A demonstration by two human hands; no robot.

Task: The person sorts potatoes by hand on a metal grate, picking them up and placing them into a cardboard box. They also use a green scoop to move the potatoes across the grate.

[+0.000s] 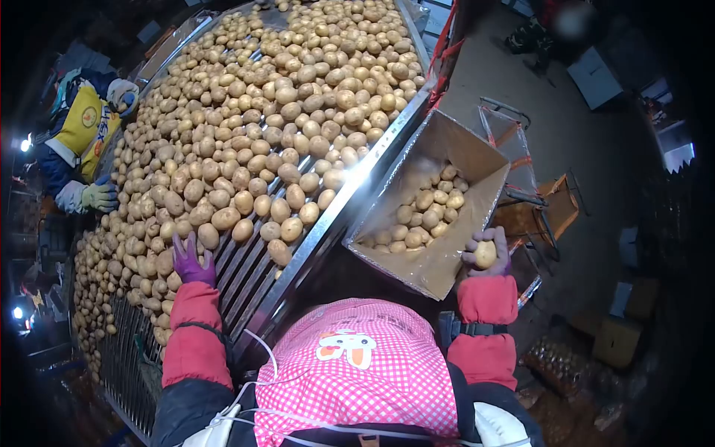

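Near three o'clock in our view, a cardboard box (468, 141) held a loose pile of potatoes (430, 219), and just beside its four-o'clock edge our right hand (503, 257) grasped a single potato (485, 255). At nine o'clock our left hand (195, 262), fingers spread and gripping nothing, reached the potato heap (298, 112) covering most of the slatted worktop (242, 277).

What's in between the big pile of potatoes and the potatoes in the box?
Beside the big pile comes a shiny metal edge, then the cardboard wall of the box. The head view shows both.
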